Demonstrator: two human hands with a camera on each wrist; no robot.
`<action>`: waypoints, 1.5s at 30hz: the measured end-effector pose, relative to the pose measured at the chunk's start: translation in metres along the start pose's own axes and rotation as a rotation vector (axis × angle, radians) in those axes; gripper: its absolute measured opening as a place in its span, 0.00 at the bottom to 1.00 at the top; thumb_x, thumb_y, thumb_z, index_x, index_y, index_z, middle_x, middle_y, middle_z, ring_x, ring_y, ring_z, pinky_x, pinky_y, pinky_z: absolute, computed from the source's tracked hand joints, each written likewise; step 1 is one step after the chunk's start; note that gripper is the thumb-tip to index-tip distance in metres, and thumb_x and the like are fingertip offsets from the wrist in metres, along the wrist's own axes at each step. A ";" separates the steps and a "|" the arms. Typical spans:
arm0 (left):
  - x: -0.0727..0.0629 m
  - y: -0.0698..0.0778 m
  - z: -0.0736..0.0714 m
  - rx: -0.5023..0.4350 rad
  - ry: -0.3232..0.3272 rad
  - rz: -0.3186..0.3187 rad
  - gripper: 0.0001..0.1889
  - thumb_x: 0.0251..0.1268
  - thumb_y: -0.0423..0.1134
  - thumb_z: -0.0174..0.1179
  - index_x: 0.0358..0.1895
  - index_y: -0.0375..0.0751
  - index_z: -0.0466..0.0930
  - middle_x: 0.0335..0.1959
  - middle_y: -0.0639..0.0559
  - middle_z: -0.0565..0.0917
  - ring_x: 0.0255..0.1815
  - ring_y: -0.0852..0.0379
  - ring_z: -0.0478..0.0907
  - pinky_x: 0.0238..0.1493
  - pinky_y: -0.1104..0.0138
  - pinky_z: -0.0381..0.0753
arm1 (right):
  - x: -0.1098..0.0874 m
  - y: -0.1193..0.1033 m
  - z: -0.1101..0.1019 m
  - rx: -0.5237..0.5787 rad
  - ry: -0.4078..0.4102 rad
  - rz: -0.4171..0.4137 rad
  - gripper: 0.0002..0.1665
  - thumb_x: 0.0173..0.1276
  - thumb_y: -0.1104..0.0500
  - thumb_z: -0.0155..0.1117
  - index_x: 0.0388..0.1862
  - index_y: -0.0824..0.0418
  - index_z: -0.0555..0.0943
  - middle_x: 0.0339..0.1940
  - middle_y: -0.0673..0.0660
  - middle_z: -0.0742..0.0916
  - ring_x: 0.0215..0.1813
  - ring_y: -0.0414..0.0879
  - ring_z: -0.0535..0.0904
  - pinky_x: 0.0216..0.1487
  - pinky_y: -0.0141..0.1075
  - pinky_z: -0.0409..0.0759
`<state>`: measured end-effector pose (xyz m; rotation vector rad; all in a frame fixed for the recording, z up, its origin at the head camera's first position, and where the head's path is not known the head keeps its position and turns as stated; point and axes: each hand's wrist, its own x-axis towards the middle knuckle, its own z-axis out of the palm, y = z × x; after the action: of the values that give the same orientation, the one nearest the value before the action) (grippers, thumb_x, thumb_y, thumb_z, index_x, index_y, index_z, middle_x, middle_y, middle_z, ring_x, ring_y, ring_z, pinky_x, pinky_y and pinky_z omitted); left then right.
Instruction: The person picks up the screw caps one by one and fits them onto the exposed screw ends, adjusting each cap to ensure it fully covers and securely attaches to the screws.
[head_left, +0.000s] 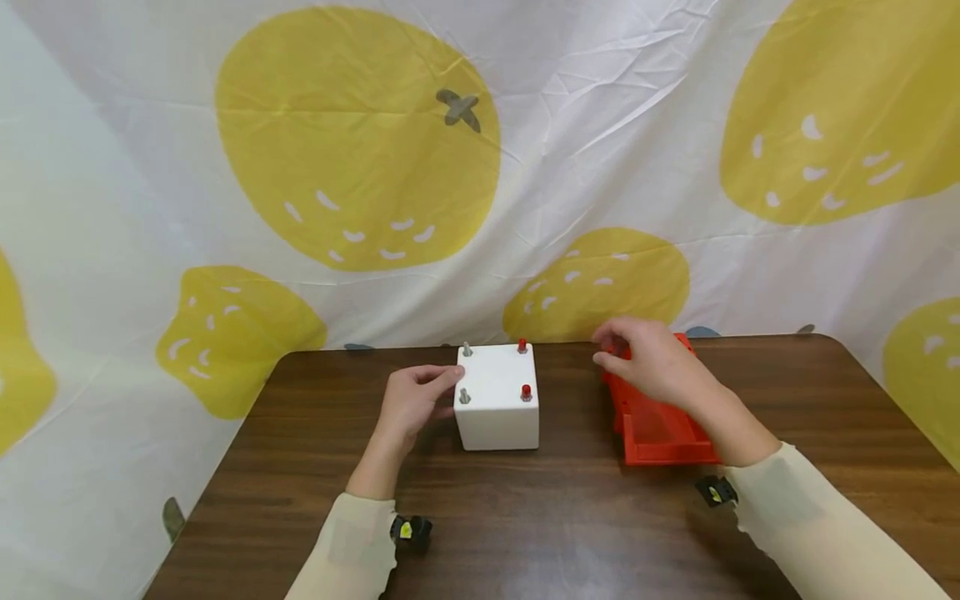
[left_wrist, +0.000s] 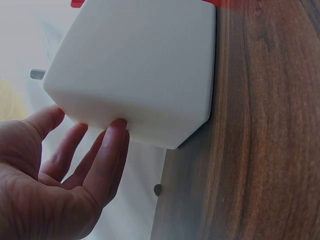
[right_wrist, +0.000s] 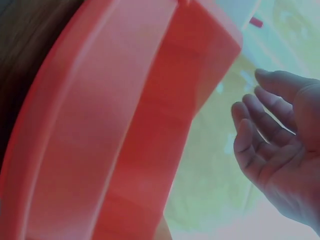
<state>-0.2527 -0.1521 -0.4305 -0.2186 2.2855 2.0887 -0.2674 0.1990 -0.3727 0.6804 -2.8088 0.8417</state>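
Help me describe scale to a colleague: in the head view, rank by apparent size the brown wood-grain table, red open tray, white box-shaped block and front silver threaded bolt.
1. Brown wood-grain table
2. Red open tray and white box-shaped block: unsure; the right hand hides part of the tray
3. Front silver threaded bolt

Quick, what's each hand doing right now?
Left hand: open, touching the side of the white block.
Right hand: open, holding nothing, near the red bin.

Building type undetermined; site was a tabletop workspace, as shown by fruit-print cloth [head_left: 540, 183] hung behind a brown table [head_left: 540, 525] bearing a bolt-studded block [head_left: 498, 427] and red bin [head_left: 663, 429].
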 end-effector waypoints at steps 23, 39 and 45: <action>-0.004 0.003 0.000 0.018 0.002 -0.030 0.19 0.68 0.46 0.75 0.54 0.36 0.90 0.53 0.42 0.88 0.47 0.49 0.87 0.49 0.52 0.91 | -0.013 0.031 -0.017 -0.456 -0.247 0.049 0.04 0.68 0.70 0.68 0.36 0.62 0.83 0.29 0.55 0.83 0.33 0.53 0.78 0.38 0.50 0.84; -0.006 0.001 0.001 0.024 0.007 -0.039 0.19 0.67 0.47 0.76 0.54 0.37 0.90 0.53 0.43 0.88 0.48 0.49 0.87 0.51 0.50 0.91 | -0.020 0.043 0.005 -0.673 -0.264 -0.120 0.15 0.65 0.76 0.68 0.28 0.59 0.78 0.31 0.59 0.83 0.38 0.57 0.81 0.42 0.53 0.88; -0.006 0.001 0.001 0.027 0.006 -0.043 0.19 0.68 0.47 0.76 0.54 0.37 0.90 0.53 0.43 0.88 0.48 0.49 0.87 0.50 0.51 0.91 | -0.021 0.043 0.011 -0.701 -0.272 -0.114 0.14 0.65 0.76 0.67 0.28 0.58 0.80 0.32 0.60 0.84 0.38 0.59 0.79 0.45 0.54 0.86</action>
<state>-0.2465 -0.1504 -0.4288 -0.2704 2.2893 2.0382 -0.2683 0.2326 -0.4084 0.8499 -2.9477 -0.2868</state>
